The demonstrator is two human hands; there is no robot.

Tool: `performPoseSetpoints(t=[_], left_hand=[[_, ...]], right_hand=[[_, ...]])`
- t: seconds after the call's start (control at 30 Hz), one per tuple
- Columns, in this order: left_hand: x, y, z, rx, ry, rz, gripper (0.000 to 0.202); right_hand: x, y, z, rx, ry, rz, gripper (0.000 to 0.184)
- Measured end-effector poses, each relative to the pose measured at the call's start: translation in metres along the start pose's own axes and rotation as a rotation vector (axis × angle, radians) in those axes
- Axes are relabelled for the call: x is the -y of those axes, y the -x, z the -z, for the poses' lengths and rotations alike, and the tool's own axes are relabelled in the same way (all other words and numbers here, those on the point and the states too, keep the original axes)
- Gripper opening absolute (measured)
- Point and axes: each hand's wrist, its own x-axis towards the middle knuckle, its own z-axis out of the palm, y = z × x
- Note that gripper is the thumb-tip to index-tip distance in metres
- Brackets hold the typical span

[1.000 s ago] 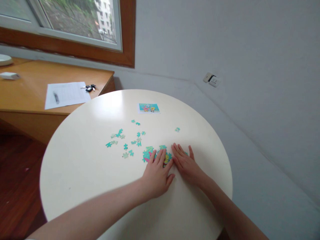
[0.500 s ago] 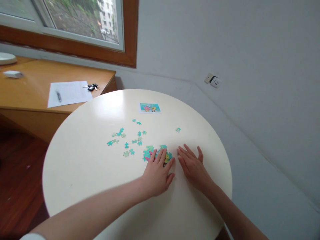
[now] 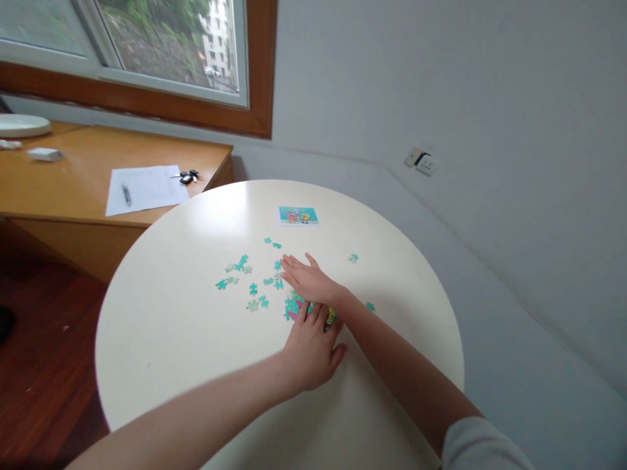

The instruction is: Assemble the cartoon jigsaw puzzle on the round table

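My left hand rests with its fingers spread on a partly joined jigsaw puzzle, teal with pink and yellow parts, and hides much of it. Above it, my right hand reaches across to the left, fingers stretched out, beside loose puzzle pieces. Its fingertips are nearest a teal piece; whether they touch it I cannot tell. Other loose pieces lie further left. One teal piece sits right of my right forearm, and a small pale cluster lies beyond it.
The round white table carries a cartoon picture card at its far side. To the left, a wooden desk holds a sheet of paper, a pen and keys. A wall with a socket stands at right.
My right hand has moved left and away from me, over the puzzle towards the loose pieces. A teal piece now shows near where it was. My left hand stays on the puzzle.
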Motion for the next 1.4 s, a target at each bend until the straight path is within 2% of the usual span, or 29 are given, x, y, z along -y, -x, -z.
performPoseSetpoints(t=[0.17, 0.4, 0.5, 0.6, 0.7, 0.83, 0.93, 1.2, 1.4], left_hand=[[0.001, 0.001, -0.003, -0.007, -0.009, -0.014, 0.053], [0.001, 0.002, -0.006, 0.014, -0.005, -0.014, 0.053], [0.001, 0.002, -0.005, 0.022, -0.008, -0.01, 0.053], [0.001, 0.001, -0.005, 0.03, -0.01, -0.011, 0.054], [0.001, 0.001, -0.005, 0.033, -0.004, -0.012, 0.054], [0.002, 0.001, -0.004, -0.001, 0.013, -0.015, 0.053], [0.002, 0.001, -0.003, -0.018, 0.034, -0.018, 0.05], [0.002, 0.0, -0.003, -0.01, 0.016, -0.022, 0.049], [0.001, 0.001, -0.007, -0.016, -0.006, -0.016, 0.055]], right_hand=[[-0.015, 0.019, -0.002, -0.043, 0.087, -0.109, 0.05], [-0.063, 0.059, -0.002, -0.084, 0.193, -0.364, 0.051], [-0.074, 0.064, -0.001, -0.056, 0.198, -0.376, 0.051], [-0.067, 0.058, 0.0, -0.123, 0.177, -0.353, 0.051], [-0.047, 0.043, 0.001, -0.216, 0.095, -0.266, 0.048], [-0.016, 0.018, 0.001, -0.198, -0.049, -0.005, 0.035], [-0.002, 0.002, -0.001, -0.194, -0.112, 0.077, 0.031], [-0.005, -0.011, -0.005, -0.174, -0.145, 0.068, 0.018], [-0.017, -0.005, -0.003, -0.163, -0.134, -0.001, 0.025]])
